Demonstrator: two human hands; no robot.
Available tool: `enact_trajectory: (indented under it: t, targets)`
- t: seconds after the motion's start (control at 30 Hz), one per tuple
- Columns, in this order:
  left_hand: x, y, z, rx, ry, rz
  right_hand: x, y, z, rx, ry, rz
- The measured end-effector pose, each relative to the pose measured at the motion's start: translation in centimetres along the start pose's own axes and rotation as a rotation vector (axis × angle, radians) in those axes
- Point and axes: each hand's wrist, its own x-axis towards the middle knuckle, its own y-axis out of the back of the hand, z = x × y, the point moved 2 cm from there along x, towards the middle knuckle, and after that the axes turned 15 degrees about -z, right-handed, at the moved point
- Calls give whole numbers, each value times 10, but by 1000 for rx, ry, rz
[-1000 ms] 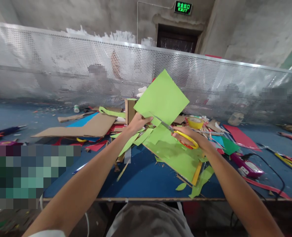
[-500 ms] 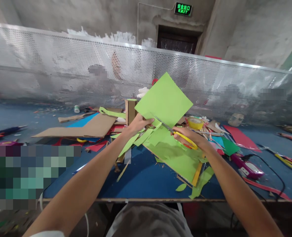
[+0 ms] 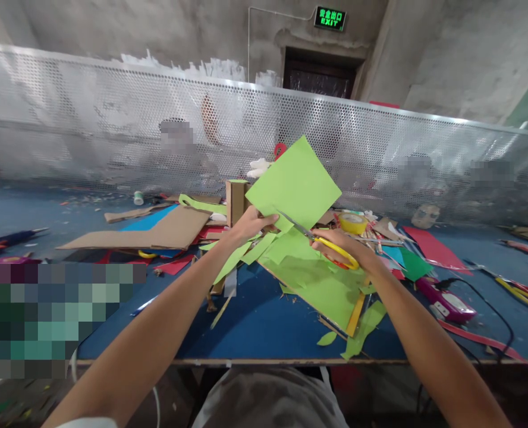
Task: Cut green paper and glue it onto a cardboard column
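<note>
My left hand pinches the lower left edge of a light green sheet of paper, which is held up tilted above the table. Yellow-handled scissors are in my right hand, my fingers wrapped through the loops. Their blades lie across the lower part of the sheet, with the tips pointing toward my left thumb. Below the scissors, a green-covered board rests on the table among green paper scraps.
Cut brown cardboard lies to the left, beside an upright cardboard piece. A yellow tape roll sits behind my right hand. Farther right are red paper, a purple power strip and pliers. A perforated metal screen spans the back.
The green sheet's upper part has tilted and dipped slightly, its right corner shifting left. The scissors' handles look closer together. Both hands have stayed nearly in place.
</note>
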Motion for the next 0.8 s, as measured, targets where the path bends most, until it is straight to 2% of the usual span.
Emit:
enact_trajectory:
  t: [0.1, 0.23, 0.37, 0.6, 0.8]
  targets:
    - [-2, 2, 3, -8, -13, -9, 0, 1, 7, -16, 18, 0]
    - [-3, 5, 5, 49, -38, 68, 0, 1, 15, -48, 61, -12]
    - [-3, 7, 1, 82, 33, 115, 0, 1, 18, -57, 104, -5]
    - [-8, 0, 7, 163, 120, 96, 0, -1, 20, -114, 127, -9]
    - [-8, 0, 7, 184, 114, 70, 0, 1, 16, -107, 127, -11]
